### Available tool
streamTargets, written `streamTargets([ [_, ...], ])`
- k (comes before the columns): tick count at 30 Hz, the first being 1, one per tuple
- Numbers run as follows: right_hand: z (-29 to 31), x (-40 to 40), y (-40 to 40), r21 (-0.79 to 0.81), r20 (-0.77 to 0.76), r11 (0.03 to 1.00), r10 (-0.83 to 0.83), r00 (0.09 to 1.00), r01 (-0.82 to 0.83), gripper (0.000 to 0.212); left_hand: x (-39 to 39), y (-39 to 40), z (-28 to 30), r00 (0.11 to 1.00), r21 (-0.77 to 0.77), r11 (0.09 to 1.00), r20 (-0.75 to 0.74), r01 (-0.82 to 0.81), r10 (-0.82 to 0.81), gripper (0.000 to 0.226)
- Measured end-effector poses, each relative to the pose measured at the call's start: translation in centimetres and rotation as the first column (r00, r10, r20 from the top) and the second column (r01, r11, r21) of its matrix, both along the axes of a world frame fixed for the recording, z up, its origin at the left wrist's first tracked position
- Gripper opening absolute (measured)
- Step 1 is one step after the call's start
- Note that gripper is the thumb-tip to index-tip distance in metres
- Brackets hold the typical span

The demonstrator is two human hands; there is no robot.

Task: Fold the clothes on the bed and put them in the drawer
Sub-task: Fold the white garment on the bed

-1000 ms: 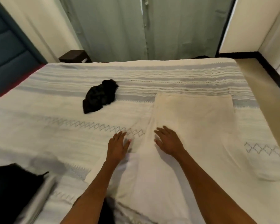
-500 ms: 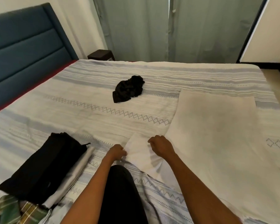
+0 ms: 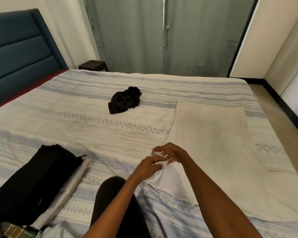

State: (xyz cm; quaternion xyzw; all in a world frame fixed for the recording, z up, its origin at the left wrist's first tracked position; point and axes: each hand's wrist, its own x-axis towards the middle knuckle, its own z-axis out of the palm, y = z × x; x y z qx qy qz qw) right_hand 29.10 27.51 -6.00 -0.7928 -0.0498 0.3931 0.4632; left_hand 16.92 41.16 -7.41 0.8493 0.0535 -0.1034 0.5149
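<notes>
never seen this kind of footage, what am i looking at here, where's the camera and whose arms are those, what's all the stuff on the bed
The camera sits on a person's head and looks forward and down, so the two arms are the wearer's own. There is no machine. The left hand and right hand both pinch a bunched corner of a cream cloth, which otherwise lies spread flat on the striped bed. Farther off lies a crumpled black garment, not yet folded. Near the left edge sits a pile of folded clothes, black on top, grey beneath. The dark shape between the arms looks like the person's knee.
</notes>
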Motion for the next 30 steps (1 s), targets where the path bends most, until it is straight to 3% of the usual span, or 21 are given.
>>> streamTargets([
  [3, 0.2, -0.8, -2.2, -0.027, -0.007, 0.998, -0.055, 0.998, 0.055, 0.01, -0.6, -2.7, -1.0, 1.0, -0.031, 1.0, 0.028, -0.001, 0.002, 0.036],
  [6, -0.2, -1.5, -5.2, 0.049, 0.011, 0.983, -0.179, 0.984, 0.178, 0.022, -1.5, -5.6, -1.9, 0.996, -0.086, 0.996, 0.09, 0.0, 0.008, 0.036],
  [9, -0.3, -2.5, -8.7, 0.189, -0.146, 0.912, -0.342, 0.928, 0.365, 0.018, -1.9, -9.0, -2.2, 0.989, -0.071, 0.997, 0.146, 0.027, -0.017, 0.037],
  [12, -1.6, -3.0, -13.5, 0.275, -0.256, 0.816, -0.448, 0.857, 0.509, 0.021, -1.8, -12.9, -2.3, 0.98, -0.018, 0.993, 0.161, 0.118, -0.113, 0.039],
  [15, -3.5, -3.3, -17.7, 0.263, -0.308, 0.759, -0.518, 0.798, 0.595, 0.022, -1.7, -16.0, -3.3, 0.956, 0.067, 0.966, 0.143, 0.248, -0.255, 0.04],
  [18, -4.1, -4.3, -20.5, 0.181, -0.271, 0.736, -0.6, 0.753, 0.652, 0.021, -2.1, -18.4, -4.5, 0.935, 0.111, 0.94, 0.113, 0.324, -0.335, 0.036],
  [22, -3.3, -5.4, -22.2, 0.081, -0.157, 0.818, -0.554, 0.817, 0.57, 0.056, -2.6, -20.4, -5.5, 0.96, 0.105, 0.962, 0.095, 0.254, -0.264, 0.031],
  [26, -4.3, -4.8, -22.6, -0.041, 0.027, 0.877, -0.478, 0.878, 0.479, 0.023, -3.0, -20.9, -5.4, 0.963, -0.013, 0.967, 0.1, 0.253, -0.251, 0.031],
  [30, -4.5, -4.7, -22.8, 0.122, 0.084, 0.786, -0.616, 0.783, 0.606, 0.017, -2.9, -18.8, -5.1, 0.92, 0.035, 0.98, 0.34, 0.195, -0.195, 0.041],
])
